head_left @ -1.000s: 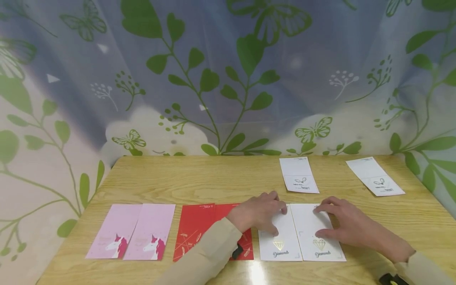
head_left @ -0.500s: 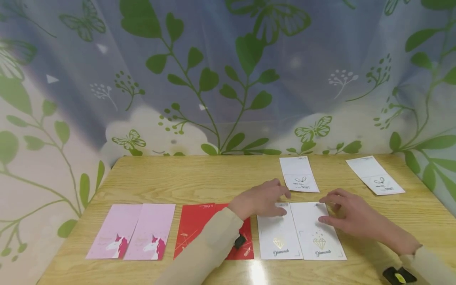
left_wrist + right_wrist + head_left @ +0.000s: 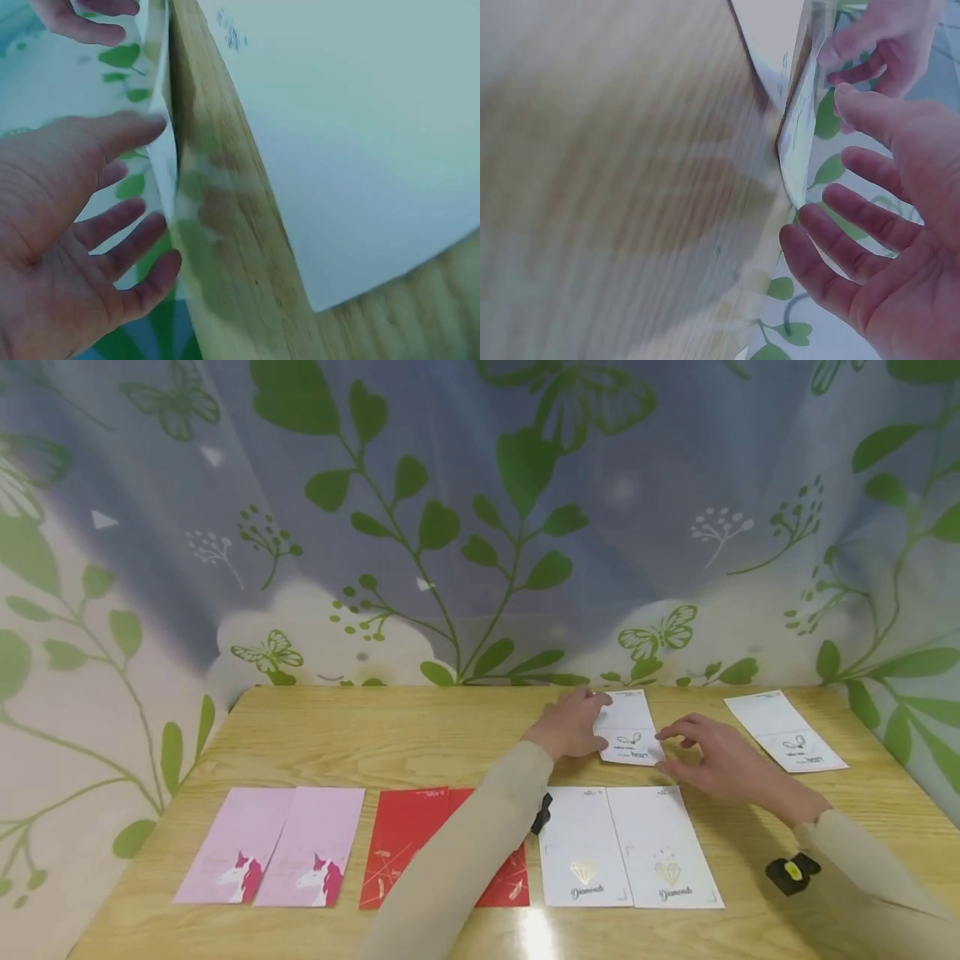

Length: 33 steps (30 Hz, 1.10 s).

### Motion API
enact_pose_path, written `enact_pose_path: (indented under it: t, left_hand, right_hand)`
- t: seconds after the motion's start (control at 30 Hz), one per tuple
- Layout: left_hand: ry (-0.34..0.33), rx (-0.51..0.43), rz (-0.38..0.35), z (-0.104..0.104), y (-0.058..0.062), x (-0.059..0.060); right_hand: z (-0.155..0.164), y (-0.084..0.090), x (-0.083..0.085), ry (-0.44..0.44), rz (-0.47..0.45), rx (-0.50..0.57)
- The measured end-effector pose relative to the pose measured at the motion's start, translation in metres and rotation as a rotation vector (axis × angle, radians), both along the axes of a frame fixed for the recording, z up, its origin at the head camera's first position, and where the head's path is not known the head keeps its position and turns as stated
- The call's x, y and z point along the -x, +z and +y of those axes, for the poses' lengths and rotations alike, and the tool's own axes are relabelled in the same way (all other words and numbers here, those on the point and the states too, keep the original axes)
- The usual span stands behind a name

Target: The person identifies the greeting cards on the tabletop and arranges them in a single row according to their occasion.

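Note:
A white card with a winged-heart print (image 3: pixel 628 727) lies flat in the back row, between my two hands in the head view. My left hand (image 3: pixel 572 724) is at its left edge, fingers loosely bent. In the left wrist view the thumb (image 3: pixel 139 131) reaches the card's edge (image 3: pixel 163 142), and the other fingers are spread apart. My right hand (image 3: pixel 723 768) is at the card's right edge, its fingers spread in the right wrist view. Whether its fingertips touch the card (image 3: pixel 801 135) I cannot tell. Two white diamond cards (image 3: pixel 585 835) lie just in front.
A second winged-heart card (image 3: pixel 787 732) lies tilted at the back right. Along the front are two pink unicorn cards (image 3: pixel 311 839) and two red cards (image 3: pixel 405 818), partly covered by my left sleeve. A leaf-patterned curtain (image 3: pixel 480 527) hangs behind the wooden table (image 3: pixel 337 727).
Both hands have left the two diamond cards and moved away from me to the left winged-heart card, one at each side. The diamond cards now lie uncovered, edge to edge.

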<state>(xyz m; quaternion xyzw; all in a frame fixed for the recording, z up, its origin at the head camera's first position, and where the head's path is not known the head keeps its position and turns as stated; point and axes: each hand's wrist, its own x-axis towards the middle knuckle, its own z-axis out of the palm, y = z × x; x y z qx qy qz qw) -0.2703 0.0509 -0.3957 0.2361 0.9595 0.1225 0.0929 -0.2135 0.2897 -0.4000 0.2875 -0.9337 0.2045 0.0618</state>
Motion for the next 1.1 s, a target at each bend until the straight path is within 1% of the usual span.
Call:
enact_pose_path:
  t: [0.1, 0.2, 0.37, 0.43, 0.53, 0.6, 0.67, 0.73, 0.83, 0.9, 0.93, 1.0, 1.1]
  left_hand:
    - [0.024, 0.041, -0.033, -0.003, -0.004, 0.005]
    - [0.034, 0.057, -0.083, -0.007, -0.004, 0.007]
    - [0.042, 0.085, -0.173, -0.010, 0.004, 0.004]
    - [0.041, 0.096, -0.199, -0.008, 0.008, 0.004]
    - [0.040, 0.070, -0.210, -0.005, 0.011, 0.006]
    - [0.057, 0.001, -0.205, -0.003, 0.011, 0.008]
    - [0.074, -0.136, -0.208, -0.002, 0.009, 0.012]
    - [0.083, -0.288, -0.196, -0.001, 0.006, 0.016]
    - [0.059, -0.488, -0.175, 0.001, 0.004, 0.020]
    - [0.041, -0.572, -0.148, 0.003, 0.004, 0.022]
    - [0.036, -0.616, -0.149, 0.004, 0.005, 0.022]
    - [0.030, -0.734, -0.177, 0.007, 0.007, 0.022]
    - [0.046, -0.934, -0.252, 0.011, 0.009, 0.020]
  right_hand:
    - [0.001, -0.001, 0.010, -0.018, -0.029, -0.027]
    - [0.002, -0.002, 0.019, -0.027, -0.073, -0.069]
    - [0.001, -0.005, 0.033, -0.043, -0.183, -0.124]
    - [0.001, -0.005, 0.037, -0.051, -0.205, -0.144]
    - [0.002, -0.005, 0.039, -0.056, -0.212, -0.158]
    - [0.002, -0.006, 0.038, -0.058, -0.216, -0.147]
    - [0.002, -0.007, 0.037, -0.061, -0.218, -0.133]
    - [0.001, -0.009, 0.036, -0.068, -0.226, -0.119]
    - [0.000, -0.010, 0.036, -0.084, -0.249, -0.101]
    - [-0.001, -0.010, 0.036, -0.092, -0.270, -0.062]
    - [-0.002, -0.010, 0.036, -0.095, -0.276, -0.041]
    - [-0.001, -0.007, 0.035, -0.095, -0.278, 0.005]
    - [0.001, 0.000, 0.032, -0.095, -0.270, 0.078]
